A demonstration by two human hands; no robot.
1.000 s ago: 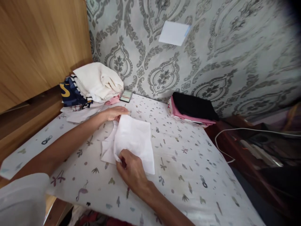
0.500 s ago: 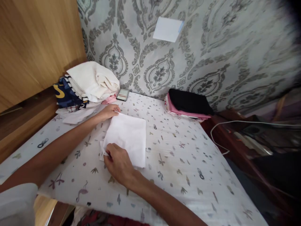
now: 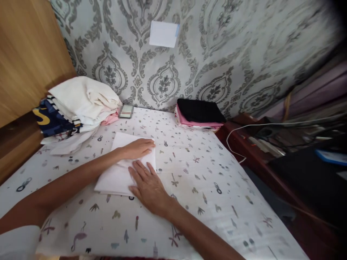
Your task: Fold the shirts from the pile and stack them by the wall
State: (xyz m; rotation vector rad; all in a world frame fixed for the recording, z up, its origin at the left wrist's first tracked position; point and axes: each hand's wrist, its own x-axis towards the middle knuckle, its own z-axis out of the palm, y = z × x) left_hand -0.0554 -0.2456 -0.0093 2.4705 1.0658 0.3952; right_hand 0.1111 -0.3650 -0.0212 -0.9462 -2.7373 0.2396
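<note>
A folded white cloth (image 3: 116,178) lies flat on the bed sheet with small printed figures (image 3: 189,202). My left hand (image 3: 138,148) rests palm down on the cloth's upper part, fingers stretched toward its right edge. Just below it, my right hand (image 3: 148,187) lies flat with fingers spread, its fingertips on the cloth's right side. Neither hand grips anything. A ring shows on my right hand.
A heap of clothes with a cream cloth on top (image 3: 86,95) lies at the back left, beside a small blurred object (image 3: 126,111). A folded stack topped by black cloth (image 3: 200,111) sits against the patterned wall. A white cable (image 3: 234,131) runs at the right.
Both hands have let go of the cloth's left side and now lie flat on it, farther right. The cloth now reaches farther left at the bottom. The view has shifted right.
</note>
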